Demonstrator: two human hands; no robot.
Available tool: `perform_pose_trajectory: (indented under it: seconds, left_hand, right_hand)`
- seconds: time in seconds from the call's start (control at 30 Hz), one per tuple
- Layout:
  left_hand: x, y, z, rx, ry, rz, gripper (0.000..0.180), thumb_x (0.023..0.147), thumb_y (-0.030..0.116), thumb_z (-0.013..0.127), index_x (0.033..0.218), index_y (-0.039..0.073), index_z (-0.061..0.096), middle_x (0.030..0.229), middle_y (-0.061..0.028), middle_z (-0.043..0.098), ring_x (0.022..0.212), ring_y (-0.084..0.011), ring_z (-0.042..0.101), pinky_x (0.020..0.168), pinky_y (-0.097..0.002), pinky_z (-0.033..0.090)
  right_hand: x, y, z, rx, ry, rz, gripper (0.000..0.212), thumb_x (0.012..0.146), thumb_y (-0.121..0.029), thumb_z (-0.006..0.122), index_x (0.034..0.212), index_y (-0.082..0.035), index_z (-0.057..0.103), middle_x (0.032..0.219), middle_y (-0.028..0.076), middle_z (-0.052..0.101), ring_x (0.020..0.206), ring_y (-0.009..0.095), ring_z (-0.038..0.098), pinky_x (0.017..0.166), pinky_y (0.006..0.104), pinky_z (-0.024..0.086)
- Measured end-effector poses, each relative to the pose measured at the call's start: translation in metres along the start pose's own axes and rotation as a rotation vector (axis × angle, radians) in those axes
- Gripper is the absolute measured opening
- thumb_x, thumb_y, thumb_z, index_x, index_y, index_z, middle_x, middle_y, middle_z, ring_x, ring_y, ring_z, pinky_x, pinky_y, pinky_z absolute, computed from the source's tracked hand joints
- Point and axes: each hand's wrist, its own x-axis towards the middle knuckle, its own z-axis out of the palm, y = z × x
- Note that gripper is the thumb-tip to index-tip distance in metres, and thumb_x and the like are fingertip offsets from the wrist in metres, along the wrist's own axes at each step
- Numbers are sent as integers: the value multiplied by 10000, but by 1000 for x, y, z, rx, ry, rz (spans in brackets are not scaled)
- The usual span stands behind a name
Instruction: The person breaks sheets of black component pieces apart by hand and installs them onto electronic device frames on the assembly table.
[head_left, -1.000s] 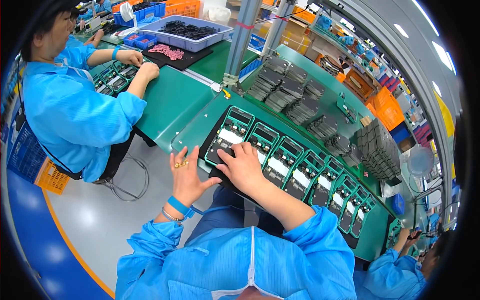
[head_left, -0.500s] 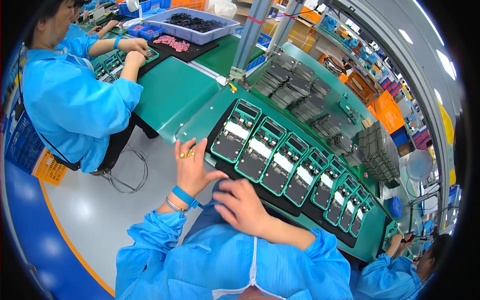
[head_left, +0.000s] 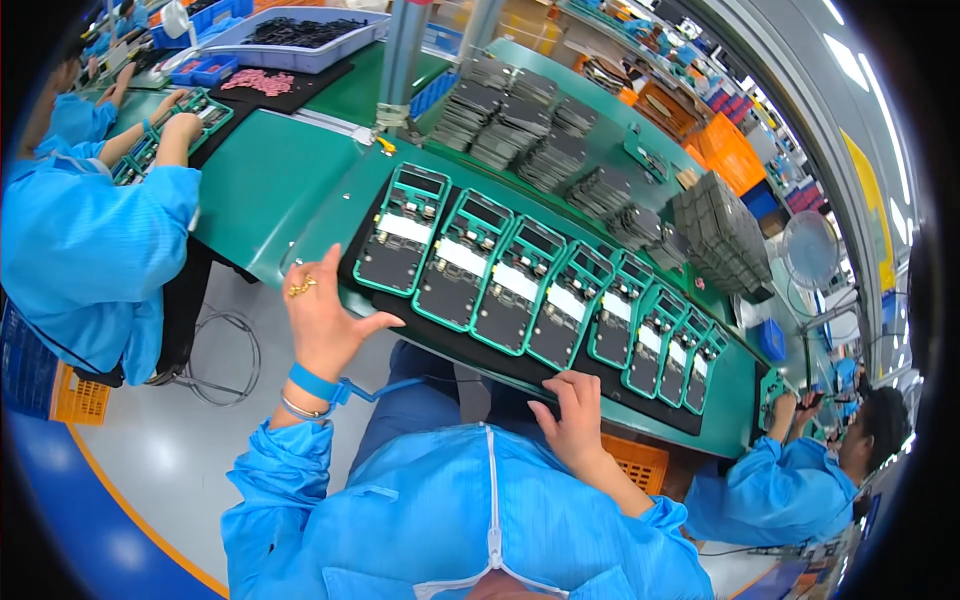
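Several green-framed electronic device housings (head_left: 465, 260), with small dark windows, white strips and black lower panels, stand in a slanting row on a black mat (head_left: 640, 402). At the row's left end, my left hand (head_left: 328, 312) hovers beside the nearest-left housing (head_left: 402, 230), thumb and fingers spread with nothing in them. A blue wrist strap (head_left: 318, 383) with a cord circles that wrist. My right hand (head_left: 576, 425) rests its fingertips by the front edge of the bench, below the middle of the row. It appears to hold nothing, thumb apart from the fingers.
Stacks of dark flat plates (head_left: 515, 115) stand behind the row, with a larger pile (head_left: 722, 232) farther right. A metal post (head_left: 402, 70) rises at the back. Co-workers in blue sleeves (head_left: 95, 250) sit left and right. An orange crate (head_left: 635, 463) shows under the bench.
My right hand has moved right, away from my left hand, to the bench's front edge. My left hand stays spread by the row's left end. The whole view has shifted.
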Motion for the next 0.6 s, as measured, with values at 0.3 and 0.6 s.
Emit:
perform_pose_trajectory:
  seconds: [0.3,0.6]
  left_hand:
    - [1,1,3,-3,1,-36,1020,443,564,805,1224,-10,486,965,-115,576,936,-306,479,881,-430,372]
    - [3,6,0,35,-79,-127,1030,435,552,819,1231,-3,474,951,-128,594,912,-297,493,837,-409,388]
  right_hand:
    - [-8,14,12,-79,97,56,375,663,-88,759,976,-21,564,989,145,507,915,338,468,792,405,410]
    - [-7,18,9,-68,77,63,371,659,-121,773,962,-35,578,1007,135,511,933,327,464,798,401,412]
